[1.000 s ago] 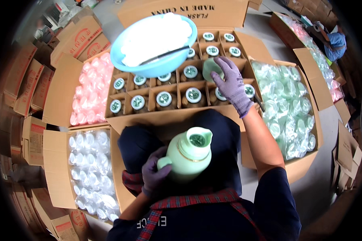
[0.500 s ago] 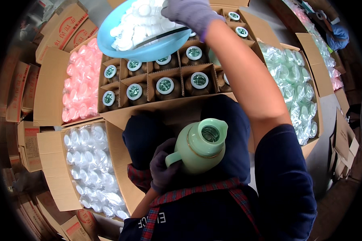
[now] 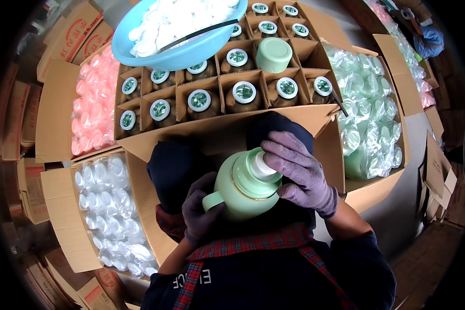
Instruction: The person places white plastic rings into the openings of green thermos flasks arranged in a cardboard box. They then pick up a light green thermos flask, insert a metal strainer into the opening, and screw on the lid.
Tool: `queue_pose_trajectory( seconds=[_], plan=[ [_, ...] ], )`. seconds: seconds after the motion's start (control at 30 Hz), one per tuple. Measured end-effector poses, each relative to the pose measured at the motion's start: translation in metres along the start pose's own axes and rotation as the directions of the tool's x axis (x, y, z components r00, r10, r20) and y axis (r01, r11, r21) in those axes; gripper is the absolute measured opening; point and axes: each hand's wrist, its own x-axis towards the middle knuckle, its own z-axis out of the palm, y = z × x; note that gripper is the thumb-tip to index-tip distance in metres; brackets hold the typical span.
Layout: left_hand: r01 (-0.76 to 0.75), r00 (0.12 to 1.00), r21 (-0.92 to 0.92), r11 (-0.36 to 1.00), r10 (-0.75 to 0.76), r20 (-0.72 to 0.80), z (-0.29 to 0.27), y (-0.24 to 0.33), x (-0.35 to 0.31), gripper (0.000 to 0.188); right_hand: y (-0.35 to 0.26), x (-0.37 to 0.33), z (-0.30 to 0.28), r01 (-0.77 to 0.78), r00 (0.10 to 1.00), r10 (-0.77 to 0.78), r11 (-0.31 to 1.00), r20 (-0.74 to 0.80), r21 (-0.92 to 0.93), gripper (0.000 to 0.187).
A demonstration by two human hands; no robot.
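Gripping the green flask (image 3: 245, 188) by its handle over the lap, the left hand (image 3: 201, 217) is fully closed, while right hand (image 3: 299, 170) fingers pinch the white stopper (image 3: 263, 166) in its mouth.

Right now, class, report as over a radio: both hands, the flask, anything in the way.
Left hand grips pale green plastic flask by its handle. Right hand presses white round stopper into its mouth. Nothing in the way.

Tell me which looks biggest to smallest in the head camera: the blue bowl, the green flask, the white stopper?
1. blue bowl
2. green flask, though it is nearer the camera, so unsure
3. white stopper
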Motion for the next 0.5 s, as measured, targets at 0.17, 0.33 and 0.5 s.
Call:
queue_pose_trajectory(
  seconds=[0.17,0.33,0.5],
  plan=[
    [-0.003,1.0,0.012,1.0,0.003,-0.029,0.0,-0.001,-0.003,0.025,0.013,0.021,-0.029,0.166,0.958,-0.132,0.979,0.254,-0.119,0.06],
    [0.024,1.0,0.005,1.0,-0.023,-0.019,0.006,0.009,0.003,0.026,0.132,0.119,-0.037,-0.205,0.964,0.046,0.754,-0.261,-0.624,0.094],
    [-0.001,1.0,-0.016,1.0,0.0,-0.014,0.005,0.005,0.007,0.024,0.14,0.141,-0.049,-0.207,0.95,0.104,0.914,-0.294,-0.348,0.081]
  ],
)
